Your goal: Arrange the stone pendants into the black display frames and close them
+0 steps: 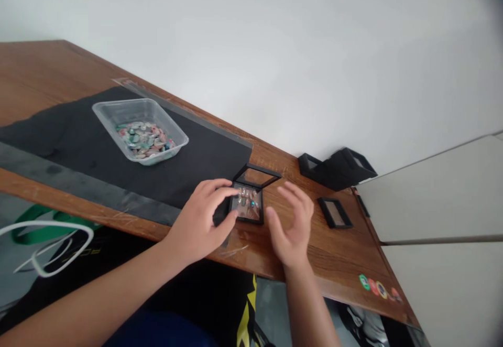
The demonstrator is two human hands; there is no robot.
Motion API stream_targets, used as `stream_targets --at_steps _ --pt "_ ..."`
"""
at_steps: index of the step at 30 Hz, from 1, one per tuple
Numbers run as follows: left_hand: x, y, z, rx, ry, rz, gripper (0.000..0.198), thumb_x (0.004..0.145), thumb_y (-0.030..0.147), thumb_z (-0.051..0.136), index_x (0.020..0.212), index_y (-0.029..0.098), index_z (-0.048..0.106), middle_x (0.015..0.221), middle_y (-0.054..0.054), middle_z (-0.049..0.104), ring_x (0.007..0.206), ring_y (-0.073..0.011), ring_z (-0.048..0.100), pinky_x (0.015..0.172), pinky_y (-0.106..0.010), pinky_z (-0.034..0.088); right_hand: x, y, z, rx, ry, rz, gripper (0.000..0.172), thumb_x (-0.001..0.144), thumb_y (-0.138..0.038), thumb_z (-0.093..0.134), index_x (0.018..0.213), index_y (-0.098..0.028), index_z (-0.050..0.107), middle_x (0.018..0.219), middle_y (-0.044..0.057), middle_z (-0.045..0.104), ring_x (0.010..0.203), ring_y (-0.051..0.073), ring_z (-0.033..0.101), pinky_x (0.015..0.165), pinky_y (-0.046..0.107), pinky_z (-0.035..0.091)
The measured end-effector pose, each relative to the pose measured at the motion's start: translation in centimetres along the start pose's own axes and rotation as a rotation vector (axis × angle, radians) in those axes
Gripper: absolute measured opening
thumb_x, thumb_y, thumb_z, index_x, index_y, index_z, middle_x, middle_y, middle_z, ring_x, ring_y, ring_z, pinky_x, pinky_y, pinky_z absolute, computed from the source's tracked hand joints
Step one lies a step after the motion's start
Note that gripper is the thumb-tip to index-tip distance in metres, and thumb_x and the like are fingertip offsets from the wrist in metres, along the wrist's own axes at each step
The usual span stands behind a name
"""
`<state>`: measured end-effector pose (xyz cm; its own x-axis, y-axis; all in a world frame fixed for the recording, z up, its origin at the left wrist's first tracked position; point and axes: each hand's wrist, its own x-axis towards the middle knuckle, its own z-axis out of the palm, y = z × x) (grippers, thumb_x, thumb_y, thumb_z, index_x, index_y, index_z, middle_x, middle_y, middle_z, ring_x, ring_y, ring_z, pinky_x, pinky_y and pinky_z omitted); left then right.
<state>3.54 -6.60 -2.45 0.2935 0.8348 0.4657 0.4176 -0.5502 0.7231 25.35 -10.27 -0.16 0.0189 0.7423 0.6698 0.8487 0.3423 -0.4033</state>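
A small black-framed display case (253, 222) lies at the table's front with its windowed lid (257, 176) raised at the back. Inside, several small shiny pieces (245, 201) rest on a clear film, a turquoise one among them. My left hand (202, 218) is at the case's left side, thumb and forefinger apart and reaching over its edge; I cannot tell whether the fingertips touch the pieces. To the right of the case hovers my right hand (293, 226), fingers spread and holding nothing. Up to the left, a clear plastic tub (176, 136) contains many colourful flat pieces (145, 138).
A dark mat (70, 127) covers the left of the wooden table (334, 263). One black frame (335, 213) lies right of my hands; more black cases (338, 169) stand by the wall. Round stickers (380, 289) mark the right front edge. A white cable-like loop (84, 229) is at lower left.
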Motion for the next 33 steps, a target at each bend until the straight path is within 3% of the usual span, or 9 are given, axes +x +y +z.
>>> stream_targets --at_steps 3,7,9,12,15,18,24,30,33 --pt "0.0 -0.3 -0.2 -0.131 0.093 -0.139 0.028 0.092 0.023 0.06 0.12 0.024 0.058 0.131 -0.009 0.06 0.123 -0.0265 0.056 0.099 -0.046 0.051 1.7 0.9 0.3 0.214 0.151 0.254 0.053 0.091 -0.035 0.066 0.142 -0.028 0.054 0.146 0.012 0.056 0.135 0.031 0.051 0.11 0.055 0.038" --pt "0.0 -0.6 -0.2 -0.186 0.179 -0.16 0.032 0.09 0.021 0.06 0.122 0.025 0.055 0.139 -0.009 0.057 0.128 -0.0267 0.054 0.098 -0.045 0.05 4.0 2.0 1.8 0.517 0.07 0.47 0.061 0.087 -0.048 0.067 0.142 -0.024 0.053 0.144 0.013 0.059 0.136 0.028 0.052 0.112 0.05 0.037" --pt "-0.1 -0.6 -0.2 -0.161 0.23 -0.148 0.034 0.091 0.021 0.06 0.124 0.025 0.053 0.147 -0.01 0.051 0.134 -0.0277 0.049 0.101 -0.046 0.048 4.3 2.4 2.7 0.528 0.117 0.516 0.057 0.096 -0.056 0.051 0.142 -0.023 0.054 0.133 0.012 0.067 0.127 0.025 0.058 0.111 0.049 0.037" --pt "-0.1 -0.4 -0.1 -0.07 0.204 -0.133 0.051 0.089 0.027 0.065 0.136 0.024 0.045 0.156 -0.014 0.041 0.144 -0.0313 0.039 0.111 -0.053 0.042 3.9 2.7 3.7 0.536 0.154 0.54 0.059 0.099 -0.063 0.037 0.127 -0.021 0.066 0.119 0.01 0.072 0.115 0.024 0.063 0.104 0.046 0.04" --pt "-0.1 -0.2 0.1 0.066 0.057 -0.072 0.076 0.085 0.027 0.069 0.15 0.022 0.03 0.166 -0.018 0.024 0.153 -0.035 0.024 0.12 -0.059 0.03 3.3 2.7 3.9 0.6 0.219 0.539 0.051 0.096 -0.061 0.047 0.108 -0.02 0.074 0.114 0.009 0.074 0.106 0.022 0.065 0.097 0.04 0.043" --pt "-0.1 -0.2 0.3 0.152 -0.065 -0.037 0.091 0.082 0.025 0.07 0.157 0.022 0.017 0.169 -0.018 0.017 0.156 -0.0366 0.015 0.121 -0.061 0.027 3.2 2.7 3.8 0.678 0.241 0.583 0.045 0.092 -0.058 0.057 0.103 -0.019 0.076 0.111 0.009 0.075 0.102 0.022 0.065 0.09 0.036 0.045" --pt "-0.1 -0.5 0.5 0.171 -0.11 -0.034 0.096 0.085 0.028 0.069 0.16 0.025 0.01 0.169 -0.016 0.021 0.156 -0.036 0.017 0.121 -0.061 0.03 3.2 2.4 3.7 0.735 0.206 0.628 0.063 0.094 -0.071 0.039 0.096 -0.021 0.076 0.105 0.008 0.075 0.101 0.021 0.064 0.088 0.036 0.044" --pt "-0.2 -0.9 0.7 0.138 -0.085 -0.036 0.112 0.08 0.036 0.077 0.161 0.025 0.001 0.168 -0.019 0.019 0.155 -0.0377 0.021 0.121 -0.06 0.031 3.1 2.1 3.6 0.695 0.204 0.584 0.062 0.096 -0.07 0.035 0.093 -0.021 0.074 0.104 0.008 0.075 0.103 0.023 0.064 0.09 0.038 0.043" --pt "-0.2 -0.9 0.8 0.14 -0.099 -0.043 0.118 0.076 0.036 0.081 0.161 0.024 0.001 0.166 -0.02 0.024 0.152 -0.039 0.028 0.12 -0.06 0.033 3.2 2.0 3.4 0.724 0.25 0.567 0.064 0.095 -0.072 0.034 0.085 -0.022 0.073 0.093 0.007 0.075 0.094 0.023 0.066 0.088 0.038 0.045"
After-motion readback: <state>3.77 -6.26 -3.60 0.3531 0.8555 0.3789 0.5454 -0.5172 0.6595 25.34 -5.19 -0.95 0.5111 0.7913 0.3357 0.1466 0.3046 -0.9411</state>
